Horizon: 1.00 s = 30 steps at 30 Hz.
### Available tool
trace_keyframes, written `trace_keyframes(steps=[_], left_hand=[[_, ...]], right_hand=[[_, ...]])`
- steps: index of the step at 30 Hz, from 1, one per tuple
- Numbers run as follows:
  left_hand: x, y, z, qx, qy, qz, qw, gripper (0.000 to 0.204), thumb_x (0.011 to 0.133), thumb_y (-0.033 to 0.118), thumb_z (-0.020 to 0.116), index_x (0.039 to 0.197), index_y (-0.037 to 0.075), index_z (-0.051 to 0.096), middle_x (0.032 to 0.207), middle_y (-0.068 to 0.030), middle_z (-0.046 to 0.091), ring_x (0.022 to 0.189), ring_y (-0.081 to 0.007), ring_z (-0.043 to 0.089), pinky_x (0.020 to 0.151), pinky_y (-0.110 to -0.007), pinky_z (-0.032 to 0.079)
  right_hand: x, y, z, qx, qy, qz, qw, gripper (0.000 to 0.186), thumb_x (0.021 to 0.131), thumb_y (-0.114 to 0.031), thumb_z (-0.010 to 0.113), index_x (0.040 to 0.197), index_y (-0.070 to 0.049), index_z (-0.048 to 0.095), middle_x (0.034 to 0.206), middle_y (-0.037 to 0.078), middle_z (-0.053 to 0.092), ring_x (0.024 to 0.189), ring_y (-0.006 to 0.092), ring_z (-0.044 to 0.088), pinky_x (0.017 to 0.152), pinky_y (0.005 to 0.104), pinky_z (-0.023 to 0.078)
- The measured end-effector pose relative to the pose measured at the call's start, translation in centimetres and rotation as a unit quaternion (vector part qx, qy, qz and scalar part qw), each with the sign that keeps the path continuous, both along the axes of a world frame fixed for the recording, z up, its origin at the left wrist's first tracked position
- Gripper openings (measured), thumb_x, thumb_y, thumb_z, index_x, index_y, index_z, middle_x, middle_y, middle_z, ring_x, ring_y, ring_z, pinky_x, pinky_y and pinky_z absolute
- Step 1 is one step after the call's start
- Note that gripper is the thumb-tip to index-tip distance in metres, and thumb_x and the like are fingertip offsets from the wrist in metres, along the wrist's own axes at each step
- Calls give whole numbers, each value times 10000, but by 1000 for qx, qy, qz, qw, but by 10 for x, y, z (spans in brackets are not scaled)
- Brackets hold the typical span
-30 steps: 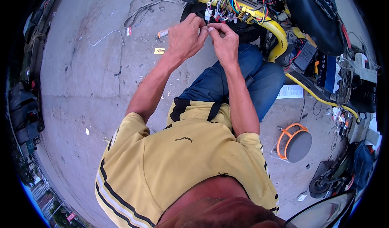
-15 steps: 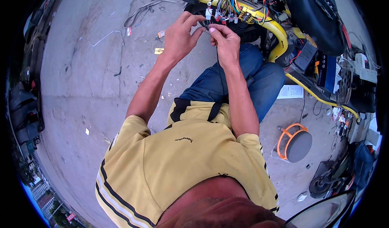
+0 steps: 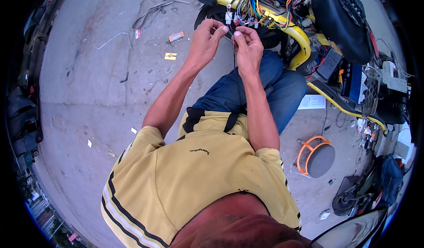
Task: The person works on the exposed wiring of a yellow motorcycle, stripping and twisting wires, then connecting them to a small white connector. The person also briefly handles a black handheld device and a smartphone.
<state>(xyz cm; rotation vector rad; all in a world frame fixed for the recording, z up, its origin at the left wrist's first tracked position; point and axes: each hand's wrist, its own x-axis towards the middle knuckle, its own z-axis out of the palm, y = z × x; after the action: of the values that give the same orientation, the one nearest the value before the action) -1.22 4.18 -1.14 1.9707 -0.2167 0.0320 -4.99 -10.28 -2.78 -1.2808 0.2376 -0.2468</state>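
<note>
My left hand [image 3: 204, 43] is closed in a pinch at a thin dark wire [image 3: 235, 64], just below a white plug connector [image 3: 228, 17]. Close beside it, my right hand [image 3: 249, 52] pinches the same wire, thumb uppermost, with a length of it hanging down over my jeans [image 3: 218, 90]. Both hands are under a bundle of coloured wires [image 3: 251, 6] on the curved yellow tube frame [image 3: 300, 45] of a partly dismantled vehicle. Exactly what lies between the fingertips is too small to make out.
A black seat [image 3: 331, 27] tilts at the upper right, above a grey box [image 3: 329, 65]. An orange-framed stool [image 3: 320, 159] stands right. Another scooter [image 3: 346, 198] is at the lower right. A strap [image 3: 154, 12], a yellow card [image 3: 170, 56] and litter lie on the concrete floor [image 3: 84, 89].
My left hand's fingertips have drawn closer together and shifted slightly right, toward the right hand. The right hand is a little further right, still pinching. The whole view has shifted slightly.
</note>
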Motion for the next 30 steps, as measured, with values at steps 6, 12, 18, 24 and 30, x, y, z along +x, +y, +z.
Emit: trace_keyframes(steps=[6, 12, 18, 24, 30], left_hand=[[-19, -9, -22, -403, 249, -27, 880, 327, 981, 158, 760, 1255, -5, 683, 1181, -84, 722, 1002, -182, 707, 857, -351, 589], [-10, -12, -29, -443, 258, -36, 858, 222, 993, 115, 737, 1187, 10, 716, 1120, -83, 739, 991, -172, 709, 883, -364, 602], [-10, -8, -32, -469, 247, -28, 848, 180, 992, 104, 732, 1151, 20, 726, 1071, -76, 754, 940, -160, 713, 865, -344, 610], [-8, -8, -34, -478, 244, -24, 843, 164, 1003, 101, 714, 1147, 22, 727, 1030, -69, 760, 916, -148, 714, 833, -333, 615], [-8, -6, -35, -466, 239, -20, 852, 169, 998, 99, 721, 1147, 21, 727, 1025, -68, 755, 909, -145, 715, 826, -329, 614]], right_hand=[[-6, 0, 7, -47, -11, -3, 999, 123, 1026, -91, 669, 1111, -12, 629, 873, 29, 706, 736, 56, 611, 630, 217, 471], [-5, -2, 5, -47, -11, 6, 999, 112, 1039, -117, 669, 1089, -17, 658, 832, 15, 685, 713, 50, 596, 612, 206, 459], [0, -9, -2, -91, 1, -7, 996, 144, 1013, -132, 707, 1067, 0, 730, 846, -6, 687, 699, 53, 564, 633, 220, 468], [4, -7, 8, -97, -10, 20, 995, 177, 1000, -121, 728, 1124, 0, 765, 838, -14, 696, 708, 38, 560, 622, 211, 462], [9, -14, 14, -134, 10, 76, 988, 179, 986, -93, 726, 1126, 9, 768, 829, -3, 701, 717, 43, 574, 630, 218, 465]])
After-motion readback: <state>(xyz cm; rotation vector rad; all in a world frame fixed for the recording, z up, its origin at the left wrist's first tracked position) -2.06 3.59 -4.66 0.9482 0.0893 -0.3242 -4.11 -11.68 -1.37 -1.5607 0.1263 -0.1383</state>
